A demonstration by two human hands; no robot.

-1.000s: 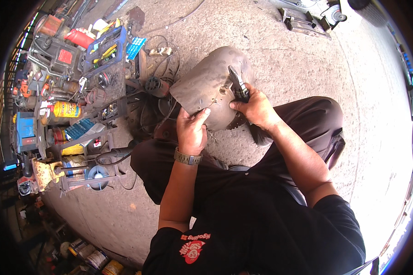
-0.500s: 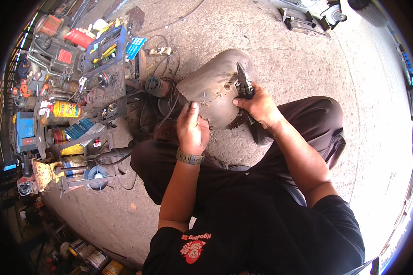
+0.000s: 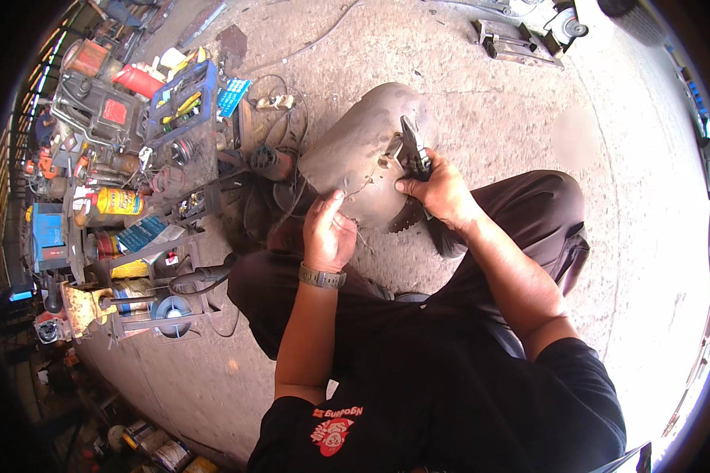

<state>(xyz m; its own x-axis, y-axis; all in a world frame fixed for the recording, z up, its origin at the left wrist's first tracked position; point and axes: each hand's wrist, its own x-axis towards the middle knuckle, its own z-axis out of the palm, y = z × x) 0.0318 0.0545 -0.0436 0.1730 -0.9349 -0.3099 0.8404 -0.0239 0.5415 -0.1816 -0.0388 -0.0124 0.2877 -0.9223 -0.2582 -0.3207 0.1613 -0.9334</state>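
A curved grey sheet-metal piece (image 3: pixel 355 138), scuffed and with ragged holes along its near right part, is tilted in front of my crossed legs. My left hand (image 3: pixel 330 232), with a watch on its wrist, holds the sheet's near left edge between thumb and fingers; some fingertips are hidden. In my right hand (image 3: pixel 442 189) are dark metal pliers (image 3: pixel 415 150), gripped at the sheet's right side by the holes. My right thumb lies against the metal. The hand and the sheet hide part of the pliers.
On the left stands a cluttered metal rack (image 3: pixel 205 185) with tools, a yellow can (image 3: pixel 120 200) and a blue tool case (image 3: pixel 183 98). Cables (image 3: pixel 296 118) lie on the concrete floor beside it. A metal frame with a wheel (image 3: pixel 521 43) is at the far right.
The pliers have turned and shifted slightly left and down on the sheet, with my right hand. My left hand has slid a little lower along the edge.
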